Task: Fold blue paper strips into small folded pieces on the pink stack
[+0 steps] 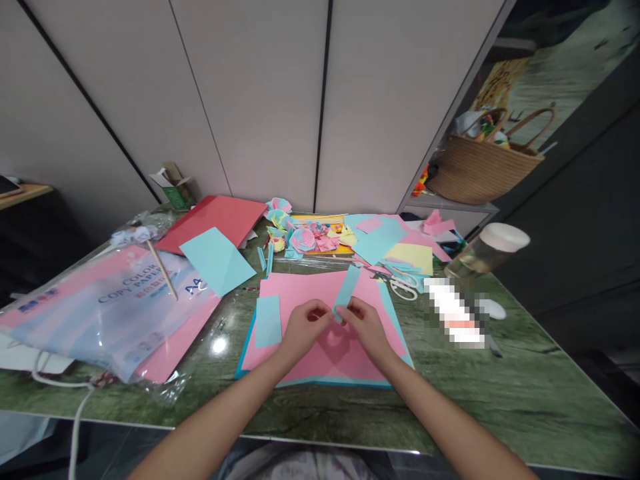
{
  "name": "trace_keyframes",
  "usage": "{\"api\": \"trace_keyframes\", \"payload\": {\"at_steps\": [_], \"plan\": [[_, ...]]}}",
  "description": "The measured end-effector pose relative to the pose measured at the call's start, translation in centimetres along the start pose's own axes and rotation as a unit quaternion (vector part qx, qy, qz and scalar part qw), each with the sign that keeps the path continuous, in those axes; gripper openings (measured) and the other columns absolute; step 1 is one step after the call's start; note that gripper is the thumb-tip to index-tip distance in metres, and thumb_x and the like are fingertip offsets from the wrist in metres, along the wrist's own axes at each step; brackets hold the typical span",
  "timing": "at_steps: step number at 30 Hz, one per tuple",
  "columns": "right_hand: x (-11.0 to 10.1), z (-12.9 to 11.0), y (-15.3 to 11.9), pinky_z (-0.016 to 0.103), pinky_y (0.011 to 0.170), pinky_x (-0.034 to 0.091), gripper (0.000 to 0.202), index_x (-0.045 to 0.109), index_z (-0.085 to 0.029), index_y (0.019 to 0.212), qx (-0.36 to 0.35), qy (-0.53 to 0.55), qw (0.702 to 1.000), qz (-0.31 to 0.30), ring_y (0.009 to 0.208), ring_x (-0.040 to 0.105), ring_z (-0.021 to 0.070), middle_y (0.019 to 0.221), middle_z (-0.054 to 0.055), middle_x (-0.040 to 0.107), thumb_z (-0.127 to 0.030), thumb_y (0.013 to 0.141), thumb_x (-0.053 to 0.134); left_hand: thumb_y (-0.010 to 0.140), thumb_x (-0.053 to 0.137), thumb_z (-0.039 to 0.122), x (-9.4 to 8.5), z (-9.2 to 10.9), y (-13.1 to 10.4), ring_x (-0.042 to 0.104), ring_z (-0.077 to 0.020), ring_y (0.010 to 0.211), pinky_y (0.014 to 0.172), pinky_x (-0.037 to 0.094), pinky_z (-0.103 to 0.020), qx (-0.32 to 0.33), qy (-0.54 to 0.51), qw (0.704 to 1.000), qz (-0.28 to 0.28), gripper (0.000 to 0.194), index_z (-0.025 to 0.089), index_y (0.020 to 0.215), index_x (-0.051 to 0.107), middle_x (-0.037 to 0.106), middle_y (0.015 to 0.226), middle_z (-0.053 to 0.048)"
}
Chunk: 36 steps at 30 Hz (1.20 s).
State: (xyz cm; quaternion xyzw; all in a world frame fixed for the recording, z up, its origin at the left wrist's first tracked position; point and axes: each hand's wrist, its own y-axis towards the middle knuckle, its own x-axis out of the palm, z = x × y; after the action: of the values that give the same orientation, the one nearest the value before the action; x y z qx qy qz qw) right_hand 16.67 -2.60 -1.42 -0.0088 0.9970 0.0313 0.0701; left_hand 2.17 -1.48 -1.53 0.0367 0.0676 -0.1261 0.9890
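Both hands meet over a pink sheet (pixel 310 360) on the green table. My left hand (pixel 309 325) pinches the lower end of a narrow light blue paper strip (pixel 349 285). My right hand (pixel 364 325) grips the same end from the other side, fingertips close together. The strip slants up and to the right. A light blue rectangle (pixel 269 322) lies on the left part of the pink sheet. Beyond the sheet are paper flowers (pixel 303 240) in pink, blue and yellow. White-handled scissors (pixel 403 288) rest at its upper right.
A plastic-wrapped pack of colour paper (pixel 120 300) covers the left side, with a red folder (pixel 215 220) and a blue sheet (pixel 218 261) behind. A lidded bottle (pixel 483 252) and a white oval object (pixel 492 309) stand or lie to the right. A white cable (pixel 76 427) hangs over the front edge.
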Motion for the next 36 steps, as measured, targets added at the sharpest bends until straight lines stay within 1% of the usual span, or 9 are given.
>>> {"api": "trace_keyframes", "payload": {"at_steps": [2, 5, 8, 12, 18, 24, 29, 36], "plan": [[0.01, 0.16, 0.03, 0.023, 0.053, 0.034, 0.024, 0.053, -0.016, 0.063, 0.001, -0.004, 1.000, -0.006, 0.055, 0.044, 0.0114, 0.055, -0.003, 0.048, -0.039, 0.072, 0.054, 0.069, 0.053, 0.024, -0.05, 0.06, 0.04, 0.049, -0.0118, 0.062, 0.058, 0.037, -0.022, -0.001, 0.007, 1.000, -0.011, 0.011, 0.015, 0.064, 0.056, 0.055, 0.062, 0.000], [-0.06, 0.31, 0.07, 0.023, 0.052, 0.034, 0.025, 0.052, -0.016, 0.065, 0.005, -0.021, 1.000, -0.010, 0.055, 0.044, 0.0117, 0.056, -0.002, 0.049, -0.041, 0.071, 0.054, 0.069, 0.054, 0.026, -0.16, 0.11, 0.06, 0.048, -0.0114, 0.060, 0.056, 0.036, -0.021, -0.007, 0.015, 1.000, -0.022, 0.014, 0.014, 0.062, 0.056, 0.054, 0.060, 0.000], [-0.13, 0.21, 0.03, 0.023, 0.052, 0.034, 0.026, 0.052, -0.017, 0.066, -0.003, -0.026, 1.000, -0.016, 0.056, 0.044, 0.0117, 0.058, -0.002, 0.049, -0.041, 0.072, 0.052, 0.070, 0.053, 0.028, -0.19, 0.08, 0.00, 0.047, -0.0110, 0.057, 0.054, 0.036, -0.021, -0.007, 0.010, 1.000, -0.017, 0.017, 0.014, 0.062, 0.057, 0.054, 0.059, 0.000], [-0.13, 0.06, -0.04, 0.023, 0.052, 0.033, 0.028, 0.048, -0.017, 0.059, -0.015, -0.035, 0.999, -0.023, 0.054, 0.043, 0.0112, 0.053, -0.003, 0.046, -0.042, 0.071, 0.053, 0.070, 0.053, 0.030, -0.14, 0.01, -0.09, 0.048, -0.0115, 0.058, 0.055, 0.037, -0.022, 0.000, -0.005, 1.000, -0.002, 0.017, 0.014, 0.063, 0.057, 0.054, 0.059, -0.001], [-0.09, 0.15, 0.01, 0.023, 0.051, 0.031, 0.027, 0.047, -0.017, 0.057, -0.014, -0.038, 0.999, -0.015, 0.052, 0.041, 0.0108, 0.051, -0.004, 0.045, -0.039, 0.072, 0.053, 0.070, 0.054, 0.032, -0.09, -0.24, 0.00, 0.050, -0.0126, 0.061, 0.057, 0.037, -0.023, 0.014, 0.010, 1.000, 0.003, 0.018, 0.015, 0.065, 0.058, 0.056, 0.062, -0.001], [-0.20, -0.11, -0.04, 0.023, 0.048, 0.030, 0.030, 0.044, -0.018, 0.053, -0.008, -0.028, 1.000, -0.003, 0.049, 0.038, 0.0097, 0.049, -0.004, 0.043, -0.040, 0.070, 0.055, 0.069, 0.055, 0.034, -0.09, -0.22, 0.05, 0.049, -0.0125, 0.060, 0.058, 0.037, -0.023, 0.003, 0.027, 1.000, 0.005, 0.021, 0.014, 0.062, 0.058, 0.057, 0.061, -0.002], [-0.33, -0.10, 0.07, 0.022, 0.046, 0.029, 0.030, 0.042, -0.018, 0.053, -0.003, -0.025, 1.000, 0.005, 0.047, 0.037, 0.0093, 0.047, -0.005, 0.041, -0.040, 0.069, 0.055, 0.069, 0.056, 0.035, -0.26, -0.17, 0.05, 0.050, -0.0129, 0.060, 0.058, 0.038, -0.023, -0.016, 0.009, 1.000, -0.013, 0.023, 0.014, 0.064, 0.060, 0.058, 0.062, -0.002], [-0.82, -0.33, 0.28, 0.023, 0.048, 0.028, 0.030, 0.040, -0.019, 0.054, -0.002, -0.009, 1.000, 0.015, 0.047, 0.036, 0.0092, 0.047, -0.006, 0.038, -0.039, 0.069, 0.056, 0.069, 0.054, 0.030, -0.35, 0.00, 0.00, 0.050, -0.0127, 0.062, 0.059, 0.037, -0.023, -0.009, -0.033, 0.999, -0.015, 0.016, 0.015, 0.066, 0.058, 0.055, 0.063, -0.001]]}}
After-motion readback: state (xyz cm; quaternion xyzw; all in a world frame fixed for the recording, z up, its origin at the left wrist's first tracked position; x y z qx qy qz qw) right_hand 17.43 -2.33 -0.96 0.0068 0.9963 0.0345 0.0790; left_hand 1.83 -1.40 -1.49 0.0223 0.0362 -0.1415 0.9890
